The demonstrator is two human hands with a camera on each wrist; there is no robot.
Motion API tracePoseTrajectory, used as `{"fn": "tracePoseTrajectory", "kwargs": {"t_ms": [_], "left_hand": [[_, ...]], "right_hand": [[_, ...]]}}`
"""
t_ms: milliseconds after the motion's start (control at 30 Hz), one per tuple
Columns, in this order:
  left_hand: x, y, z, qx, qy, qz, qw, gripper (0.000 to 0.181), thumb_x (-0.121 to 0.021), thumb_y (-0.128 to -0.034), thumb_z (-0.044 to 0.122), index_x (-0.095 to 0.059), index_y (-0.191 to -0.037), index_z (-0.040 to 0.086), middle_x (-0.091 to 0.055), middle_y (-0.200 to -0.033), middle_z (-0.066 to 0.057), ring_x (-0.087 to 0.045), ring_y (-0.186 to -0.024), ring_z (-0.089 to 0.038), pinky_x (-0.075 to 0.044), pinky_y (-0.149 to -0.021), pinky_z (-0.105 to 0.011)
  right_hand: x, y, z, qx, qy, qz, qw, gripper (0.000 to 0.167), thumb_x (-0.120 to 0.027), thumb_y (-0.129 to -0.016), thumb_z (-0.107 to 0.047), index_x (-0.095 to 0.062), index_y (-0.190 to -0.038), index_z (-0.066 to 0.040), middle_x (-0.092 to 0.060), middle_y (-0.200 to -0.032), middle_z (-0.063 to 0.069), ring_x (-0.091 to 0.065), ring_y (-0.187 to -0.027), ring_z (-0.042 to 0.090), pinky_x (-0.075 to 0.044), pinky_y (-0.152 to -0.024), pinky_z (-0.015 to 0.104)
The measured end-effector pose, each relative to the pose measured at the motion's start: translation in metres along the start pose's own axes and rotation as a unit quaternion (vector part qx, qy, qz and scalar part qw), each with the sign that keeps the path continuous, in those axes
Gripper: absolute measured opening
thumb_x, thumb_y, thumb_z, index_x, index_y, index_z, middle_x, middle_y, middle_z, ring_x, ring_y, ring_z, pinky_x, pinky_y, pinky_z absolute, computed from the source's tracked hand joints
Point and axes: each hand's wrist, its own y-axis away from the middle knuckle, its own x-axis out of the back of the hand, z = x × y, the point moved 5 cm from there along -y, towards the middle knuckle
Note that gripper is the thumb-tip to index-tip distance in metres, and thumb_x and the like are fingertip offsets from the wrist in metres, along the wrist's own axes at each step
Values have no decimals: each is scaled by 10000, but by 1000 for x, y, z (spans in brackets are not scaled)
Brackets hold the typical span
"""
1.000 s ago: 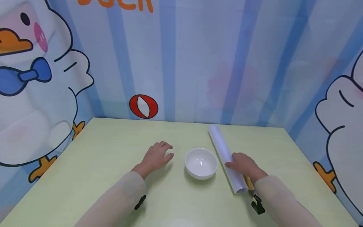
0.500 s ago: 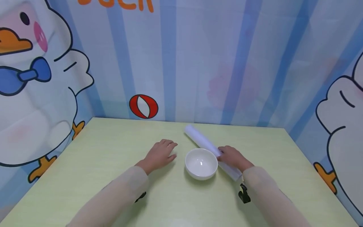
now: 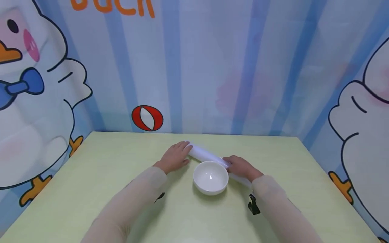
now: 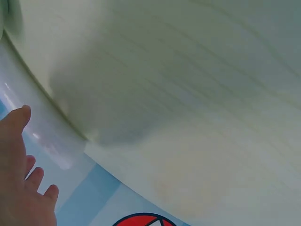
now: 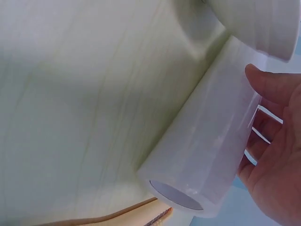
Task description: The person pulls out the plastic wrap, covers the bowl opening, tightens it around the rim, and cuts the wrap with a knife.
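A glossy white roll (image 3: 204, 155), hollow at its end, lies slantwise on the table behind the white bowl (image 3: 210, 180). My right hand (image 3: 241, 167) grips it near the middle; in the right wrist view the thumb and fingers of my right hand (image 5: 277, 136) lie on either side of the roll (image 5: 207, 127). At the roll's far left end is my left hand (image 3: 174, 158), its fingers loosely extended over that end. The left wrist view shows the left thumb against the roll (image 4: 42, 113), the other fingers spread and relaxed.
The pale yellow table (image 3: 121, 189) ends at a striped, duck-printed backdrop (image 3: 194, 67). A tan rod-like thing (image 5: 127, 216) lies by the roll's near end in the right wrist view, hidden in the head view. The bowl stands close against the roll's front side.
My right hand has turned the roll and slid it leftward behind the bowl. My left hand has moved forward and right to its far end. The head view has shifted slightly.
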Motion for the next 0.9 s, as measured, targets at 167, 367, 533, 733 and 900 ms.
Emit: {"fn": "tracePoseTrajectory", "kwargs": {"t_ms": [167, 367, 533, 733, 900], "left_hand": [[-7, -7, 0, 249, 172, -369, 9989, 592, -552, -916, 320, -322, -1421, 112, -308, -1488, -87, -253, -1387, -265, -242, -1120, -446], [-4, -11, 3, 348, 52, -190, 9992, 411, -514, -943, 250, -455, -1318, 94, -464, -1343, -78, -397, -1271, -251, -365, -1037, -437], [0, -10, 5, 402, -172, 10, 9990, 344, -554, -921, 254, -516, -1228, 103, -515, -1257, -72, -455, -1192, -250, -423, -970, -433], [1, -6, 2, 609, -163, 20, 9980, 346, -603, -888, 272, -543, -1186, 106, -545, -1204, -72, -485, -1136, -249, -428, -960, -436], [-3, 1, -2, 863, -142, 139, 9961, 360, -620, -871, 309, -560, -1162, 106, -563, -1147, -70, -502, -1077, -245, -437, -938, -429]], "right_hand": [[-5, 0, -4, 194, 102, -99, 9997, 494, -565, -885, -168, -449, -1340, -13, -475, -1330, 209, -422, -1246, 379, -330, -1037, 514], [-3, 6, 0, 325, 568, 83, 9978, 528, -571, -892, -230, -431, -1350, -10, -481, -1323, 207, -428, -1236, 382, -331, -1025, 537], [7, 20, 11, 116, 1444, 297, 9890, 554, -647, -825, -299, -501, -1272, -6, -543, -1234, 180, -504, -1122, 354, -403, -924, 540], [10, 24, 20, 78, 1782, 441, 9830, 401, -680, -805, -283, -596, -1117, -46, -611, -1023, 96, -555, -870, 222, -473, -770, 422], [9, 18, 20, 209, 1991, 715, 9771, 403, -656, -838, -238, -576, -1173, -28, -599, -1100, 144, -566, -978, 289, -472, -848, 449]]}}
